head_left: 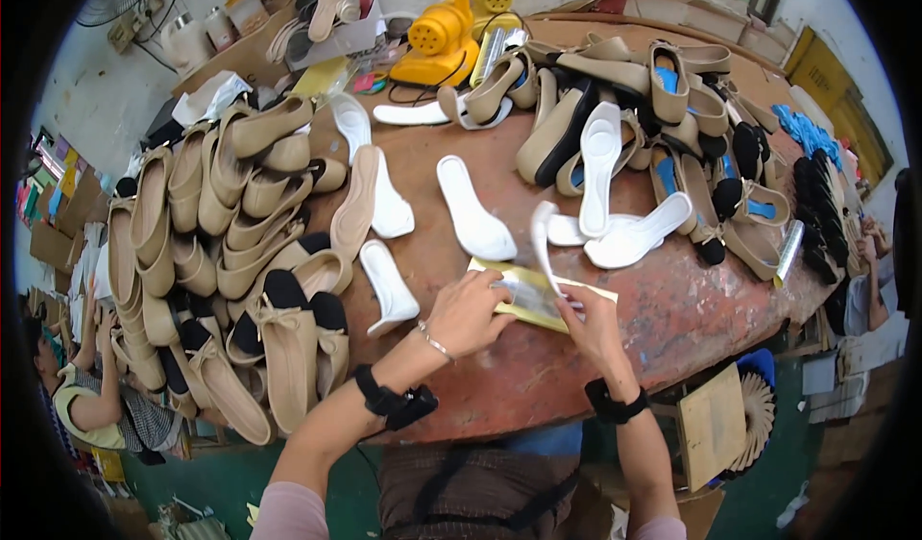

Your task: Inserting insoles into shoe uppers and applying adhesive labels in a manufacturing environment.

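Note:
My right hand (594,327) pinches the lower end of a thin white insole (542,237), which stands up on edge, curved. Below it lies a yellow sheet (586,297) with a shiny, clear-looking middle. My left hand (463,311) is curled over the sheet's left end, fingers bent onto it; whatever is under the fingertips is hidden. Beyond the sheet a white insole (473,208) lies flat on the table. Left of my left hand is another white insole (389,285). More white insoles (642,234) overlap at the right.
Beige shoes with black toes (288,348) are heaped on the left of the reddish table (519,377). Another shoe pile (663,88) fills the back right. A yellow blower-like machine (442,36) stands at the back. A stool (711,425) sits at right; people work at both sides.

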